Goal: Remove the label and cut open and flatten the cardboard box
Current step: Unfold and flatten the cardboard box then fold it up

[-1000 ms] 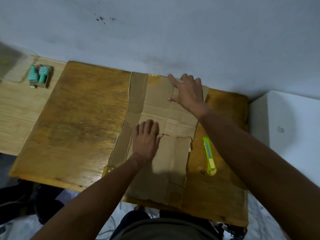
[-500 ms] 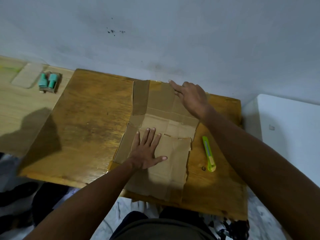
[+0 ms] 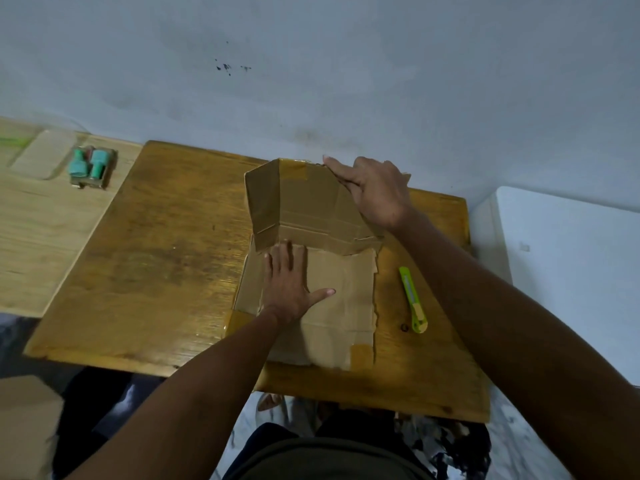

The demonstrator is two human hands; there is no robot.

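The cut-open brown cardboard box [image 3: 343, 306] lies on the dark wooden table [image 3: 166, 258]. Its near half lies flat. Its far half [image 3: 298, 206] stands raised and tilted toward me, folded along a crease, with brown tape on its top edge. My left hand [image 3: 287, 289] presses flat on the near half, fingers spread. My right hand [image 3: 374, 192] grips the right edge of the raised far half. A lime-green utility knife [image 3: 413, 299] lies on the table just right of the cardboard. No label is visible.
A lighter wooden table [image 3: 38, 216] adjoins on the left, carrying a clear pack with two teal items [image 3: 90, 166] and a clear plastic tray [image 3: 41, 152]. A white box-like surface [image 3: 568, 258] stands at the right. The wall runs close behind.
The far half of the cardboard, flat a second ago, has been lifted and folded toward me by my right hand. My left hand slid slightly nearer and spread flat.
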